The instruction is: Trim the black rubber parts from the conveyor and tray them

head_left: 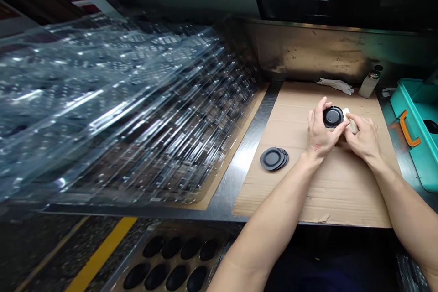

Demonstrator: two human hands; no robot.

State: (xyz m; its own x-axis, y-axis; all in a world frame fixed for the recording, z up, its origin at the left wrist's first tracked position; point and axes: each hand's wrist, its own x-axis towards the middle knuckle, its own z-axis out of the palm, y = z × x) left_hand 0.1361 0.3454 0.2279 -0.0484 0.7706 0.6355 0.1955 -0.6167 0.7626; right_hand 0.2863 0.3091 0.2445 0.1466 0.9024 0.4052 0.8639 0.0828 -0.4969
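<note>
Nearest, below the bench at bottom L, a shallow brownish tray (pixel 165 262) held round black pieces in rows. Above it ran the front edge of a shiny metal bench (pixel 226 191), w/ a flat brown cardboard sheet (pixel 342 196) on top. A small fanned stack of matte black round discs (pixel 272 159) lay on the sheet's L part, nearer the L hand (pixel 318 130) than the R hand (pixel 364 139) but apart from both.

Slightly farther, the hands met over the sheet. The L hand gripped a glossy black round disc (pixel 333 117), prob. plastic, by its edge btw thumb & fingers, face tipped twd the camera; being round, it had no long axis. The R hand pinched a small white piece (pixel 346 112), partly hidden, material unclear. Key relation: the white piece sat at the disc's R edge; touching or just beside, couldn't tell.

Sideways room ran L to stacked clear ridged plastic trays (pixel 119 114), R to a teal plastic bin (pixel 417 159) w/ orange handle. Farthest, a crumpled white glove (pixel 337 85) & a capped translucent bottle (pixel 369 84) bounded the back.
</note>
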